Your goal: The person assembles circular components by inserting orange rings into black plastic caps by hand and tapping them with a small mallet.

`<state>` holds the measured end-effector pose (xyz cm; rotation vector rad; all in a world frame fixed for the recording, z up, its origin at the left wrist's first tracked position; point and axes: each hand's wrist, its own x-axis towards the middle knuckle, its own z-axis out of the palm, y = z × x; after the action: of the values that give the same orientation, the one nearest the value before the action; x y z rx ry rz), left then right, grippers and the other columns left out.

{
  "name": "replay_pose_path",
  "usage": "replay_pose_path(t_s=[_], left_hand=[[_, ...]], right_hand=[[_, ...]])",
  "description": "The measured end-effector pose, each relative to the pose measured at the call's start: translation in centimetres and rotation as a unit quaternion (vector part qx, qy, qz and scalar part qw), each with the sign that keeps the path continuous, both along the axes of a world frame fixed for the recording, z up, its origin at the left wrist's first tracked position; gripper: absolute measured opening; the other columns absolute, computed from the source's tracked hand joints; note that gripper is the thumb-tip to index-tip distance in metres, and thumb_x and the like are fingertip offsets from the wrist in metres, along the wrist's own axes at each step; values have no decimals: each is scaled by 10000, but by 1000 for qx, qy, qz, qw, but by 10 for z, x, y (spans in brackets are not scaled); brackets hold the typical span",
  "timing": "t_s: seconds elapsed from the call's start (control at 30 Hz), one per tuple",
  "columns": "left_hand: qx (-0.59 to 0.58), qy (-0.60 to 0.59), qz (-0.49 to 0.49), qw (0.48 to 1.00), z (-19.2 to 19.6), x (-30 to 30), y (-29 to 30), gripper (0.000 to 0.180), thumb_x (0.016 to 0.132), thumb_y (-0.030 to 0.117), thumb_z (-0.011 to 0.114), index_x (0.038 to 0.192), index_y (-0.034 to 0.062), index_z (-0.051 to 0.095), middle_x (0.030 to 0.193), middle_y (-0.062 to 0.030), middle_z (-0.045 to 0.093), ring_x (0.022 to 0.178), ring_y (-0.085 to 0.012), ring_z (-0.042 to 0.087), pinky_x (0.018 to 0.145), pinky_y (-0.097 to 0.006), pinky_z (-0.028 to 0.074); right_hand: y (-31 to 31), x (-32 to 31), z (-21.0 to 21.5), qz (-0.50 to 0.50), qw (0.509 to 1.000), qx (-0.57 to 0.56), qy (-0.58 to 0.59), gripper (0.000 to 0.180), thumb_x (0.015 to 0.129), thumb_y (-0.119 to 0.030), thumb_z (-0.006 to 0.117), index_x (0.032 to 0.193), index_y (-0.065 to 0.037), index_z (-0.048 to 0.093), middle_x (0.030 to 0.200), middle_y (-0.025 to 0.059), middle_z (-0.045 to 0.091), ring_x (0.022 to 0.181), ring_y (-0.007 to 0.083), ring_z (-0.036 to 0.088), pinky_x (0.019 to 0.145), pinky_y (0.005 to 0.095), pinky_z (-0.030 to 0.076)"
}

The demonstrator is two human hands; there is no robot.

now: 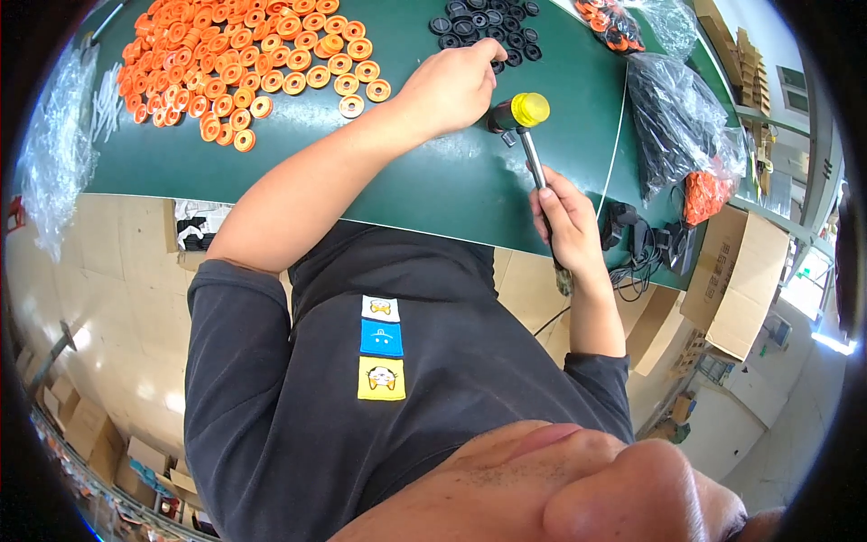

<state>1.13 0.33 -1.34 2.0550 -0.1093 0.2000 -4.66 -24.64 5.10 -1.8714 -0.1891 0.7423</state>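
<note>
- Step in hand: looks like fetching a black part with one hand, mallet ready in the other.
- Left hand (449, 88): reaches across to the near edge of the black caps (479, 20), far side of the worktop (397, 185). Fingers bent; one black cap (498, 67) right at the fingertips. Cannot tell if this grip is pinched on it or only touching.
- Right hand (571, 221): grip wrapped round the handle of the mallet (536, 161), near edge of the worktop. Mallet head is far and slightly left of that grip, near the left hand; cannot tell if the head rests down.
- Small dark piece (508, 139): just near of the mallet head, kind unclear.
- Orange wheels (231, 72): big spread on the far left, left of the left hand, neither grip on them.
- Next move probably calls for a secure fingertip pinch on a single cap, mallet kept clear of the fingers.
</note>
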Motion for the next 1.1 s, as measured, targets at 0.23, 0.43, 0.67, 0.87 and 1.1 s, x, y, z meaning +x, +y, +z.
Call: replay_pose_path(t_s=[0.23, 0.43, 0.67, 0.87, 1.1], left_hand=[[-11, 18, -7, 1000, 2, 2, 0, 343, 880, 36, 502, 1215, 28, 576, 880, -117, 704, 895, -310, 698, 818, -415, 541], [4, -5, 0, 1000, -1, 1, -1, 335, 884, 50, 517, 1213, 26, 574, 884, -114, 705, 899, -314, 696, 822, -421, 539], [0, 0, -3, 1000, -4, 1, -1, 334, 876, 45, 527, 1206, 27, 576, 877, -121, 700, 878, -316, 697, 806, -418, 543], [31, 6, -62, 998, 5, -2, 1, 372, 853, 108, 623, 1215, 36, 578, 913, -105, 687, 852, -314, 689, 775, -418, 547], [115, -85, -148, 979, -2, -8, -10, 446, 813, 208, 747, 1207, 63, 598, 1036, -114, 652, 1007, -304, 650, 842, -423, 533]], right_hand=[[-10, -6, -3, 14, 1000, 4, -3, 347, 1060, -130, 468, 1378, -13, 543, 796, -30, 506, 563, 31, 436, 497, 188, 351], [-18, -14, -2, 7, 997, 65, -27, 345, 1057, -127, 474, 1373, -14, 552, 790, -32, 505, 569, 32, 438, 504, 193, 355], [-26, -12, -11, -12, 997, 72, -4, 370, 1058, -149, 456, 1387, 1, 533, 799, -10, 521, 563, 46, 445, 498, 193, 350], [-23, 0, -27, -55, 996, 61, 15, 371, 1052, -174, 492, 1387, -20, 535, 803, 4, 544, 551, 49, 458, 472, 202, 361], [-24, 33, -51, -136, 971, -54, -187, 320, 982, -109, 629, 1283, -1, 602, 753, -10, 576, 583, 77, 523, 514, 231, 424]])
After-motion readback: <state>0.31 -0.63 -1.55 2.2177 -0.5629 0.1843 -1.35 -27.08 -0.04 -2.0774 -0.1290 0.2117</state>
